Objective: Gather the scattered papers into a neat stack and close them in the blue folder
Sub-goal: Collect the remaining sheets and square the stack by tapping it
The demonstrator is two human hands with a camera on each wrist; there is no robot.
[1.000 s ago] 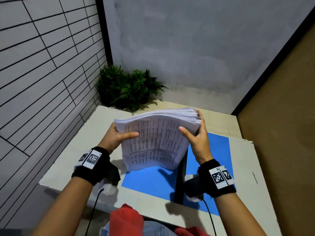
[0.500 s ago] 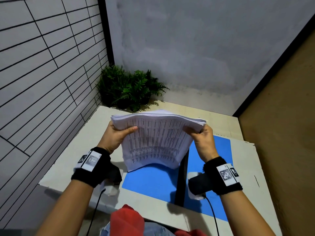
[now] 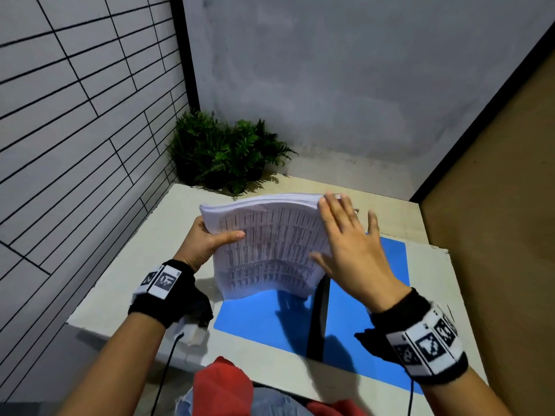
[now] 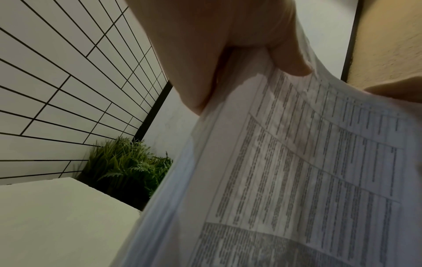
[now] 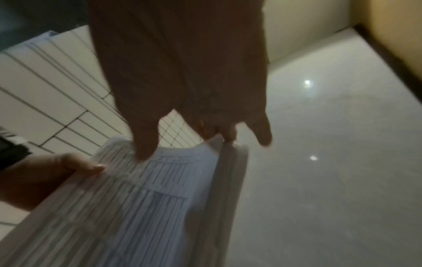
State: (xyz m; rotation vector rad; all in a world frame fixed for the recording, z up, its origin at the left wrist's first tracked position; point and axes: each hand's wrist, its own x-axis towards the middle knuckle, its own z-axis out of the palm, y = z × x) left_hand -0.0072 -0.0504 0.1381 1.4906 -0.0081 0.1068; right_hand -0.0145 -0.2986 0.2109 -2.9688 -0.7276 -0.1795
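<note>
I see the thick stack of white printed papers standing on edge, bowed, upon the open blue folder on the pale table. My left hand grips its left edge, thumb across the front. My right hand, which pinched the right corner half a second ago, now lies flat with fingers straight against that edge.

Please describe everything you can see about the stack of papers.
The stack of papers is thick, white, and printed with dense table columns. It stands on its lower edge on the open blue folder, leaning and bowed. The left hand grips its left edge, thumb on the front sheet. The right hand is open, fingers straight against the right edge. The top edges look nearly even.
</note>
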